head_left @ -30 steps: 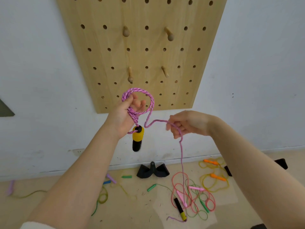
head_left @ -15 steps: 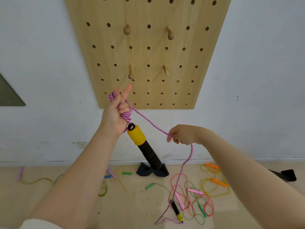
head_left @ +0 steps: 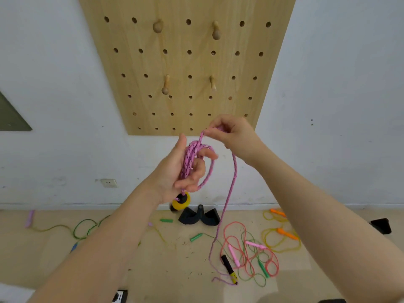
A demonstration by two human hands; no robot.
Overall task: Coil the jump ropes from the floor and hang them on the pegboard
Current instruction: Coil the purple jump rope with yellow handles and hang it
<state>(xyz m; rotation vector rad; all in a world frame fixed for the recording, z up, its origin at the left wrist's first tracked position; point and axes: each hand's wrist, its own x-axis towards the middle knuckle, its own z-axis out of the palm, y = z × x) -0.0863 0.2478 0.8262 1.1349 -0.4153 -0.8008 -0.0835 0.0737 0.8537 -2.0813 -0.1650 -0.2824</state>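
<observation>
1. Nearest to us, the left hand (head_left: 181, 171) is up at chest height, palm turned in, with several loops of the pink jump rope (head_left: 192, 158) wrapped lengthwise over it; the fingers curl loosely round the coil, thumb standing straight up.
2. Under that hand dangles the yellow handle (head_left: 181, 203), seen almost end-on, so its long axis points down and away toward the floor.
3. Just above and to the right, the right hand (head_left: 231, 133) pinches the running strand between thumb and fingertips, right over the top of the coil. It's the hand feeding the rope, and the two are nearly touching.
4. That's the relation to watch: the coil's long axis runs roughly vertical along the left palm, so the next wrap, by my read, has to go over the top and down the far side.
5. From the pinch the free strand drops down to the floor (head_left: 153, 259), ending at the black-and-yellow handle (head_left: 228, 268), lying flat beside tangled red and green ropes (head_left: 251, 254).
6. Farthest back, the pegboard (head_left: 185, 62) with bare pegs (head_left: 165, 85), directly above the hands.
</observation>
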